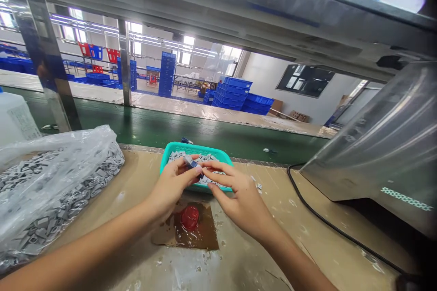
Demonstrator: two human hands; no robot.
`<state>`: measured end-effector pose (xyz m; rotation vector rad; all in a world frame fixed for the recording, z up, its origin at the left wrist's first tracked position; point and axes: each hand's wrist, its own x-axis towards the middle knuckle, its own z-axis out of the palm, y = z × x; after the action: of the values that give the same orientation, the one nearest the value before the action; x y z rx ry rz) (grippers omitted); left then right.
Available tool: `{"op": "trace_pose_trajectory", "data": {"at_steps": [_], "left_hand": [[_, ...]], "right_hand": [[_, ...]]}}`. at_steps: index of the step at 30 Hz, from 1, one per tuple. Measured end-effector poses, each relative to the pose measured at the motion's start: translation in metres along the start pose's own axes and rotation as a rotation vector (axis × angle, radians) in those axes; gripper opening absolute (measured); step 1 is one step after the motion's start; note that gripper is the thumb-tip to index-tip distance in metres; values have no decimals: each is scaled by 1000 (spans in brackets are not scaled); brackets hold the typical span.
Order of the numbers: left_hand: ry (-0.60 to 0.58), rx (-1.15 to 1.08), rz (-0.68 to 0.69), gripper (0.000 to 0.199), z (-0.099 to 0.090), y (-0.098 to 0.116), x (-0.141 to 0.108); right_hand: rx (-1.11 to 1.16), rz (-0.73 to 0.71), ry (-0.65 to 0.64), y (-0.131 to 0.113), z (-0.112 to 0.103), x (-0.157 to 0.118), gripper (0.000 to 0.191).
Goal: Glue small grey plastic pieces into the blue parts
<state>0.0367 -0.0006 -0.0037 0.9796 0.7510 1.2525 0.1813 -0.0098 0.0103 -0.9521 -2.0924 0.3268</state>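
My left hand (174, 181) is closed, with thumb and fingers pinching a small grey and dark-blue plastic part (194, 164). From the other side my right hand (235, 191) meets it, fingertips at the part's right end and thumb just below; the exact contact is partly hidden. Both hands are above the near side of a turquoise plastic basket (166, 154), which holds many small light-grey pieces (208, 158). Below the hands, a red, wet-looking lump (190, 218) sits on a brown square (208, 236) on the bench.
A clear plastic bag (78, 168) of grey parts lies at the left, beside a white jug (17, 116). Behind the basket runs a green conveyor belt (146, 125) with a few small parts. A metal housing (372, 145) and black cable (314, 211) stand right; a shelf (218, 9) hangs overhead.
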Motion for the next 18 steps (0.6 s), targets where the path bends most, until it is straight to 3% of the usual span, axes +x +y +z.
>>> {"op": "trace_pose_trajectory", "data": {"at_steps": [4, 8, 12, 15, 18], "left_hand": [[105, -252, -72, 24, 3, -1, 3], [73, -324, -91, 15, 1, 7, 7], [23, -399, -137, 17, -6, 16, 10], [38, -358, -42, 19, -17, 23, 12], [59, -168, 157, 20, -34, 28, 25]], "right_hand": [[-196, -133, -51, 1, 9, -6, 37], [-216, -180, 37, -2, 16, -3, 37], [-199, -101, 164, 1, 9, 2, 34], [-256, -11, 228, 16, -8, 2, 25], [-359, 184, 59, 36, -24, 2, 25]]}}
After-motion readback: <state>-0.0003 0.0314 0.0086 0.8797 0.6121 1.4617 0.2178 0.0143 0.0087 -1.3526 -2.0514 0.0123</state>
